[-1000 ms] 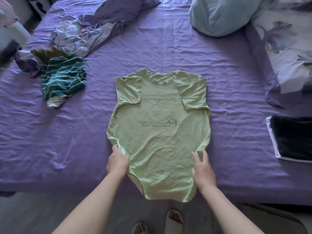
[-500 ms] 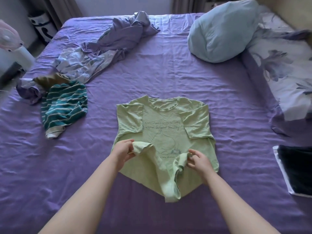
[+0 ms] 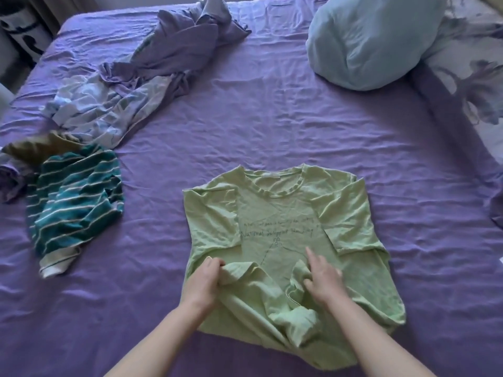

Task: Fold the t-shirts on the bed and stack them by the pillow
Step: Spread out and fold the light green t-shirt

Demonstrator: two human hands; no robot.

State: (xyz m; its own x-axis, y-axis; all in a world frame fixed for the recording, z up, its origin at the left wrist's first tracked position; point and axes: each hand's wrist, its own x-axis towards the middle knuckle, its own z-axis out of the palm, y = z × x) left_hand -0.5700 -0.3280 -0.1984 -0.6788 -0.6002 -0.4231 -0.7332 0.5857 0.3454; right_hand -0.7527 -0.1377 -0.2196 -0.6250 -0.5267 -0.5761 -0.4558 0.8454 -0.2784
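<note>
A light green t-shirt (image 3: 277, 221) lies face up on the purple bed sheet (image 3: 272, 118), both sleeves folded inward over the chest. My left hand (image 3: 202, 281) pinches the left part of its hem, lifted and carried up over the body. My right hand (image 3: 322, 276) grips the right part of the hem with its index finger stretched forward. The hem bunches between my hands. A teal striped t-shirt (image 3: 73, 213) lies crumpled at the left. A pale blue pillow (image 3: 373, 39) sits at the far right.
A heap of lilac and pale blue garments (image 3: 141, 77) runs along the far left, with an olive piece (image 3: 35, 145) beside the striped shirt. A floral duvet (image 3: 471, 77) covers the right edge of the bed.
Both hands took the hem from the bed's near edge and brought it up over the shirt's body. The view has moved closer to the shirt.
</note>
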